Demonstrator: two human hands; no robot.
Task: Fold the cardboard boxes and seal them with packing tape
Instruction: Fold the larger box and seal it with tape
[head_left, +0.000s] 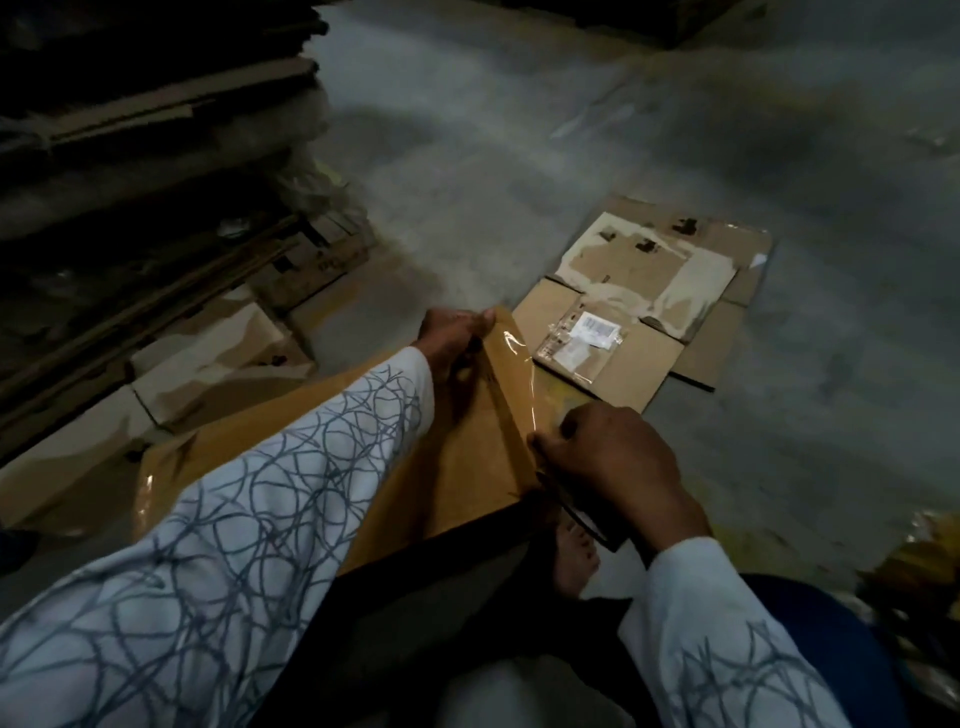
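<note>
One grey floor (519, 130) holds a brown box (467, 467) by the person and flat cardboard (639, 291) beyond it, while the left hand (452, 338) grips the box's far corner and the right hand (613, 462) pinches, with curled fingers (545, 446), clear tape (511, 374) stretched along its edge.

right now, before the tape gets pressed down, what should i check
1. Left hand holds the top corner of the box: ok.
2. Tape runs between both hands along the box edge: ok.
3. Right hand grips the tape's lower end: ok.
4. Tape lies smooth, without creases: cannot tell, because glare hides it.
5. Seam under the tape is closed: cannot tell, the view is too dark.
6. Flat box on the floor lies apart from the work: ok.
</note>
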